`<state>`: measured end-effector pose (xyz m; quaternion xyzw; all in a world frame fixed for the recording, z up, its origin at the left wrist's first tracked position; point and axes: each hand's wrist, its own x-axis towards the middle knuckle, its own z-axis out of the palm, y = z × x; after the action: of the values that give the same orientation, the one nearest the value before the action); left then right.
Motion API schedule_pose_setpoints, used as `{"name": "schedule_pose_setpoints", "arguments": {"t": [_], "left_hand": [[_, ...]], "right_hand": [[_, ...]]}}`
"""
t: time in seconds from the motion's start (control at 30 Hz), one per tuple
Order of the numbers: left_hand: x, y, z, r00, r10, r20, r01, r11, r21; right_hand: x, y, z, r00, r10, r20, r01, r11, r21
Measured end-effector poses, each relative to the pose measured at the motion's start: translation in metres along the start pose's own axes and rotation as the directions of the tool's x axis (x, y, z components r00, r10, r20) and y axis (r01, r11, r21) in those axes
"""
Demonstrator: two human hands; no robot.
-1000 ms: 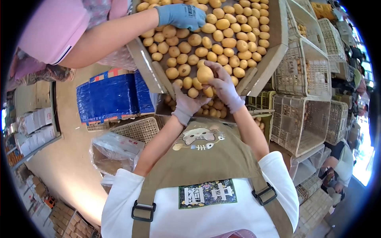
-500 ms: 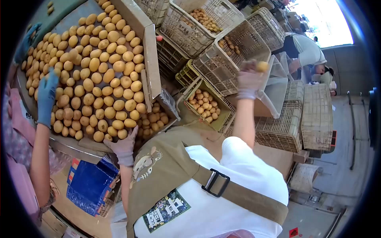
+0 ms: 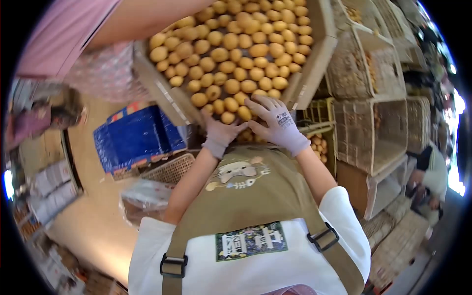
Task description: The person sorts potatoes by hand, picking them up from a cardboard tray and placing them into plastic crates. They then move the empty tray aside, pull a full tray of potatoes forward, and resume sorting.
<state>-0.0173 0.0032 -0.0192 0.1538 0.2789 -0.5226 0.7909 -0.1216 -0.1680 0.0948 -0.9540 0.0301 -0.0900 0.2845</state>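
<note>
Round yellow-brown fruits or potatoes (image 3: 227, 54) cover the sorting table, whose raised rim (image 3: 314, 64) narrows toward my body. At that narrow end my left hand (image 3: 221, 132), in a pale glove, has its fingers spread against the nearest pieces. My right hand (image 3: 278, 123), gloved too, reaches over the front pieces with fingers apart, its thumb near my left hand. Neither hand has a piece clearly in its grasp. More pieces lie below the opening between my hands and the apron (image 3: 260, 182), partly hidden.
Plastic crates (image 3: 364, 64) stand stacked on the right, some with produce. A yellow-green crate (image 3: 330, 147) of produce is beside my right forearm. A blue-covered box (image 3: 137, 137) lies left. A co-worker's arm (image 3: 152, 19) crosses the upper left; another person (image 3: 432, 172) is far right.
The view has swung left. My right hand has come back from the crates, where it held a yellow piece, to the table beside my left hand; that piece is no longer in it.
</note>
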Motion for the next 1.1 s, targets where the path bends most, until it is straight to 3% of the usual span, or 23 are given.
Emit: {"name": "schedule_pose_setpoints", "arguments": {"t": [0.07,0.13,0.17,0.2,0.23,0.27,0.3,0.33,0.37,0.43,0.47,0.53,0.57,0.6,0.7,0.8,0.9,1.03,1.07,1.1], "left_hand": [[-0.004,-0.003,0.008,0.998,0.021,-0.056,-0.016,0.996,0.084],[-0.013,-0.008,0.024,0.945,0.092,-0.313,-0.042,0.986,0.164],[-0.020,-0.008,0.024,0.949,0.099,-0.301,-0.045,0.983,0.180],[-0.010,-0.006,-0.004,0.979,0.171,-0.111,-0.116,0.914,0.389],[0.009,-0.004,-0.052,0.977,0.194,0.091,-0.211,0.797,0.566],[0.013,-0.005,-0.059,0.973,0.200,0.117,-0.230,0.768,0.598],[0.016,-0.005,-0.065,0.968,0.206,0.143,-0.250,0.737,0.628],[0.007,-0.006,-0.039,0.976,0.218,-0.011,-0.178,0.823,0.539],[-0.005,-0.008,-0.008,0.965,0.206,-0.163,-0.118,0.895,0.430],[-0.013,-0.008,0.019,0.929,0.135,-0.344,-0.053,0.970,0.239],[-0.010,-0.006,0.019,0.954,0.081,-0.289,-0.034,0.986,0.162],[-0.005,-0.001,0.014,0.984,-0.020,-0.178,0.021,1.000,0.005],[-0.002,-0.003,0.011,0.995,0.016,-0.094,-0.017,1.000,-0.005],[-0.002,-0.004,0.013,0.996,0.018,-0.092,-0.019,1.000,-0.008],[-0.002,0.000,0.017,0.999,0.012,-0.051,-0.011,1.000,0.025],[0.000,-0.001,0.012,0.997,-0.022,-0.076,0.022,1.000,0.004],[0.002,0.000,0.011,0.998,-0.036,-0.056,0.036,0.999,-0.011],[-0.001,0.001,0.013,0.990,-0.021,-0.140,0.026,0.999,0.033],[0.003,0.001,0.003,0.988,-0.029,-0.152,0.033,0.999,0.024],[0.002,0.002,0.003,0.986,-0.038,-0.165,0.040,0.999,0.013]], "right_hand": [[0.004,0.009,0.017,0.969,0.171,0.180,-0.158,0.984,-0.086],[0.015,0.016,0.023,0.977,0.183,0.112,-0.146,0.949,-0.278],[0.020,0.015,0.019,0.995,0.094,0.026,-0.076,0.911,-0.406],[0.018,0.023,0.021,0.992,0.092,0.086,-0.049,0.911,-0.408],[0.023,0.027,0.016,0.952,0.211,0.220,-0.132,0.936,-0.327],[0.028,0.029,0.011,0.882,0.313,0.352,-0.229,0.938,-0.259],[0.032,0.032,0.010,0.924,0.308,0.227,-0.257,0.939,-0.228],[0.035,0.035,0.007,0.947,0.306,0.095,-0.284,0.939,-0.196],[0.035,0.039,0.010,0.995,0.075,-0.063,-0.097,0.860,-0.501],[0.041,0.051,0.002,0.920,0.299,0.253,-0.187,0.903,-0.386],[0.056,0.045,-0.009,0.816,0.403,0.414,-0.269,0.900,-0.344],[0.066,0.046,-0.001,0.934,0.355,0.033,-0.341,0.917,-0.209],[0.065,0.049,0.013,0.959,0.282,-0.015,-0.261,0.867,-0.424],[0.062,0.050,0.023,0.919,0.335,0.206,-0.223,0.875,-0.429],[0.046,0.041,0.030,0.856,0.296,0.423,-0.148,0.925,-0.350],[0.039,0.037,0.028,0.819,0.230,0.525,-0.078,0.952,-0.295],[0.035,0.034,0.030,0.846,0.218,0.486,-0.062,0.947,-0.317],[0.045,0.035,0.027,0.867,0.189,0.460,-0.069,0.962,-0.264],[0.057,0.044,0.028,0.862,0.221,0.455,-0.235,0.972,-0.026],[0.064,0.043,0.029,0.950,0.243,0.197,-0.251,0.968,0.013]]}}
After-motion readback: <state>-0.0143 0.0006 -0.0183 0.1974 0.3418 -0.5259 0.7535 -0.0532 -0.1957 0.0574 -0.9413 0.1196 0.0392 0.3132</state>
